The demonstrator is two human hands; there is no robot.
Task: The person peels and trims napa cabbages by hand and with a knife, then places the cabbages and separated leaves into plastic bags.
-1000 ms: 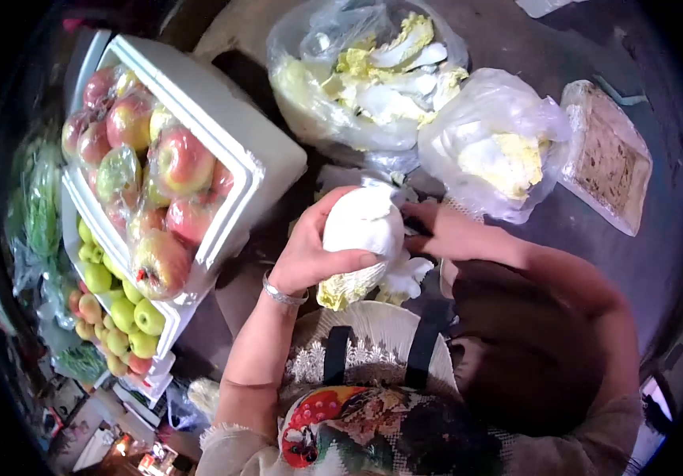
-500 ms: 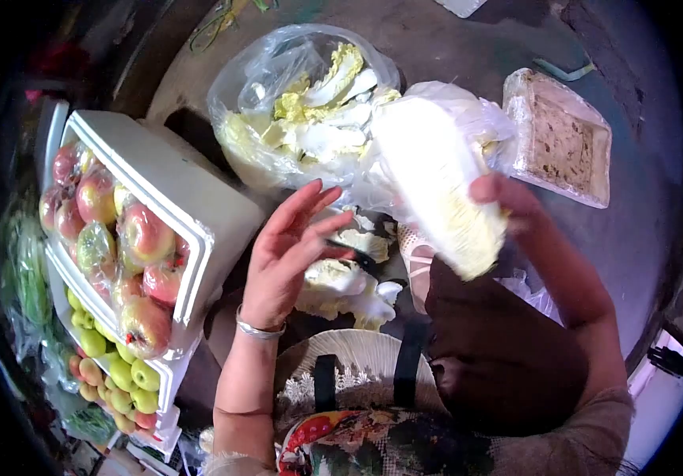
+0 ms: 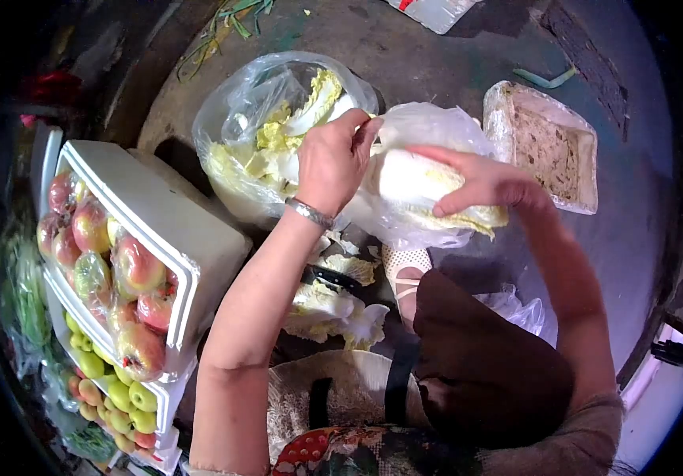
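A pale napa cabbage [image 3: 413,176] lies on its side at the mouth of a clear plastic bag [image 3: 437,127]. My right hand [image 3: 488,184] is wrapped over its near end, thumb on one side and fingers on the other. My left hand [image 3: 332,163] is closed in a pinch at the left edge of this bag. Just behind that hand, a larger clear bag [image 3: 222,103] holds loose cabbage leaves [image 3: 310,111]. More torn leaves [image 3: 333,313] lie on the floor between my forearms, with a dark knife-like object [image 3: 335,276] among them.
On the left stand white foam boxes [image 3: 175,206] with wrapped apples [image 3: 139,266] and green fruit [image 3: 131,397]. A dirty white foam tray [image 3: 552,151] lies at the right. Beside my shoe [image 3: 405,274] is crumpled plastic [image 3: 512,309]. Green scraps [image 3: 238,20] lie at the back.
My left hand has gone from open fingers to a pinch on the bag, farther forward. The cabbage has turned from steeply tilted to nearly level and is down at the bag, still in my right hand.
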